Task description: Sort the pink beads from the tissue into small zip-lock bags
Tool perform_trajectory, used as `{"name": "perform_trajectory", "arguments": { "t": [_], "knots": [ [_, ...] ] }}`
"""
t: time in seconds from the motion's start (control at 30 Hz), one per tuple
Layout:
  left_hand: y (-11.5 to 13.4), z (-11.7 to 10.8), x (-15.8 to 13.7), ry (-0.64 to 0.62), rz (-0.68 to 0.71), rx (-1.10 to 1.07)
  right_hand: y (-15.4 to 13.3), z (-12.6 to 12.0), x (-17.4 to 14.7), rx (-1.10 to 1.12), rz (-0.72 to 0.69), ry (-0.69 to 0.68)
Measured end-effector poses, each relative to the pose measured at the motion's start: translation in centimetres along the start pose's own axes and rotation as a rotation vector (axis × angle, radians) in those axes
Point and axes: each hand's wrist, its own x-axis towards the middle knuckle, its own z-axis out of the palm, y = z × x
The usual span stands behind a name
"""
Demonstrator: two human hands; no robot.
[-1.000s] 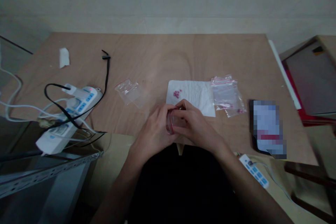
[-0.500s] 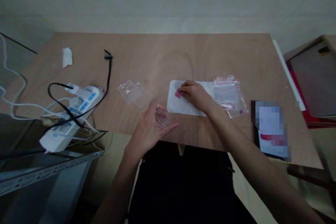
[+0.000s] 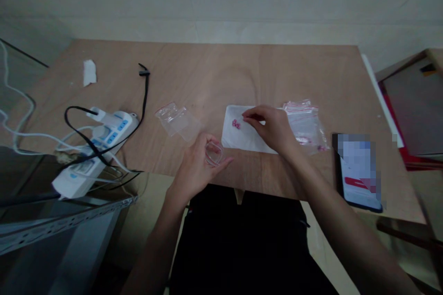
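Note:
My left hand (image 3: 198,160) is curled around what looks like a small clear plastic bag (image 3: 214,154), its rounded opening showing between thumb and fingers, near the table's front edge. Over a white sheet (image 3: 238,140), my right hand (image 3: 270,125) has thumb and index fingertip pinched together. Whatever lies between those fingertips is too small to make out. A small cluster of pink beads (image 3: 236,123) rests on the sheet, just left of the right fingertips.
Empty clear bags (image 3: 180,122) lie left of the hands. A stack of zip bags (image 3: 304,124), with some pink bits, is right of the sheet. Further right is a phone (image 3: 360,175). A power strip (image 3: 97,156) with tangled cables and a paper scrap (image 3: 89,73) are left.
My right hand has lifted back to the right, away from the beads, and its fingertips are now pinched. The bead cluster looks smaller. My left hand has barely moved.

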Motion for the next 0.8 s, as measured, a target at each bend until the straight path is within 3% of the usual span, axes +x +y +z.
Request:
{"name": "perform_trajectory", "arguments": {
  "t": [0.07,0.2,0.3,0.37,0.57,0.63,0.73,0.8],
  "knots": [
    [0.1,0.4,0.3,0.011,0.020,-0.036,-2.4,-1.2,-1.2,0.104,-0.040,0.028],
    [0.9,1.5,1.2,0.006,0.072,-0.089,-6.6,-2.9,-3.1,0.081,-0.210,-0.161],
    [1.6,2.0,1.7,-0.021,0.098,-0.116,-7.7,-2.9,-3.6,-0.010,-0.258,-0.285],
    [1.8,2.2,1.7,-0.033,0.099,-0.131,-7.7,-2.6,-3.7,-0.033,-0.245,-0.296],
    [1.1,2.1,1.0,-0.018,0.084,-0.124,-7.1,-1.2,-4.4,0.077,-0.260,-0.246],
    [0.7,2.0,0.9,0.007,0.059,-0.127,-6.3,-0.9,-4.5,0.119,-0.266,-0.147],
    [0.2,1.9,0.8,0.040,0.012,-0.158,-3.8,-0.2,-4.0,0.055,-0.103,0.062],
    [0.0,1.8,0.8,0.051,-0.002,-0.166,-1.8,0.6,-3.4,-0.042,0.020,0.108]
  ]
}}
